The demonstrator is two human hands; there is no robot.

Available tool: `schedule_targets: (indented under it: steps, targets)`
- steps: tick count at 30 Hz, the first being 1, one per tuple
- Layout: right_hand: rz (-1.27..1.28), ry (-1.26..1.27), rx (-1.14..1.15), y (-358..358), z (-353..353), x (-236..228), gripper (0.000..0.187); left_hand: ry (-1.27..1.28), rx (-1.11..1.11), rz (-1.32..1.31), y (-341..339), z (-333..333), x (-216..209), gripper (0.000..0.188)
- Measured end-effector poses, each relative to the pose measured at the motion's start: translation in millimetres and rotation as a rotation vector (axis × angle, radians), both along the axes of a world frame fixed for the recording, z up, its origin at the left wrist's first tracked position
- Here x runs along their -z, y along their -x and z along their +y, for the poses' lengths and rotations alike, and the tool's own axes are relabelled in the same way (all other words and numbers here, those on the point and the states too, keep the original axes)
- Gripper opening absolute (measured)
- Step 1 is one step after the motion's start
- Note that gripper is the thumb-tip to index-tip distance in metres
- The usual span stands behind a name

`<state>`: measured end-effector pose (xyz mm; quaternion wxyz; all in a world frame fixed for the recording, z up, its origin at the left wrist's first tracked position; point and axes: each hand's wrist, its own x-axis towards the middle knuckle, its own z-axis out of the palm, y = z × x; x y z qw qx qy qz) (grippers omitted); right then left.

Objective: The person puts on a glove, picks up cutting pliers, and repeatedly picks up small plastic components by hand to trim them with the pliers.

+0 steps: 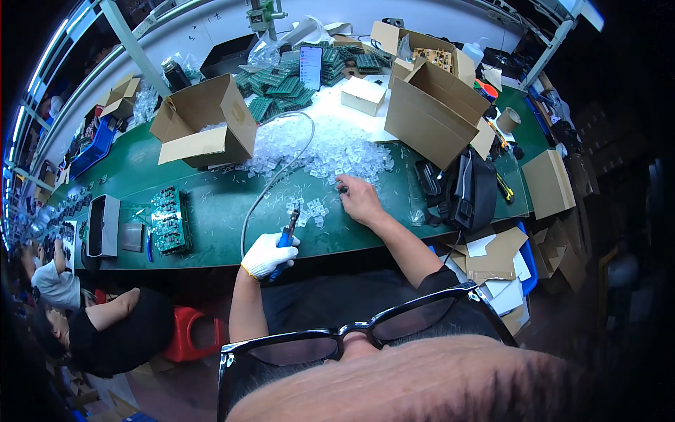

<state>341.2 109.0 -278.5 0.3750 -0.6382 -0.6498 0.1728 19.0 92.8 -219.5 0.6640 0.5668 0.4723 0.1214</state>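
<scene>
My left hand (264, 256), in a white glove, is wrapped round a pair of blue-handled pliers (287, 239). Their metal jaws point up toward a few clear plastic pieces (313, 212) on the green table. My bare right hand (361, 200) is at the near edge of a large heap of clear plastic pieces (327, 151). Its fingers are curled in, with a small dark spot at the tips; what they hold, if anything, is too small to make out. A grey cable or hose (266, 191) curves from beside the glove up across the heap.
Open cardboard boxes (207, 144) (432, 116) flank the heap. Behind it lie stacked green circuit boards (281, 84), a phone (310, 68) and a small pale box (363, 96). More boards (169, 219) lie left; a black bag (467, 190) is right. A person (119, 327) sits at the left.
</scene>
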Motion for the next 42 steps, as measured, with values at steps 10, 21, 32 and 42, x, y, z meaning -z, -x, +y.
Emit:
schedule_targets:
  steps: [10, 21, 32, 42]
  targets:
    - [-0.068, -0.112, 0.005, 1.8, 7.5, 7.3, 0.047, 0.001, -0.007, 0.001, -2.0, -2.2, -3.5, 0.034]
    - [-0.028, -0.032, -0.019, 6.8, -0.3, -5.5, 0.043, 0.014, -0.003, -0.01, -1.8, -1.4, -3.8, 0.034]
    - [0.102, -0.165, 0.01, 1.9, 0.7, 13.2, 0.039, 0.025, -0.001, -0.024, -1.9, -0.1, -4.4, 0.035]
    - [-0.135, -0.093, 0.006, 14.2, -4.1, 7.6, 0.032, 0.013, -0.004, -0.018, -0.4, -0.4, -2.5, 0.035]
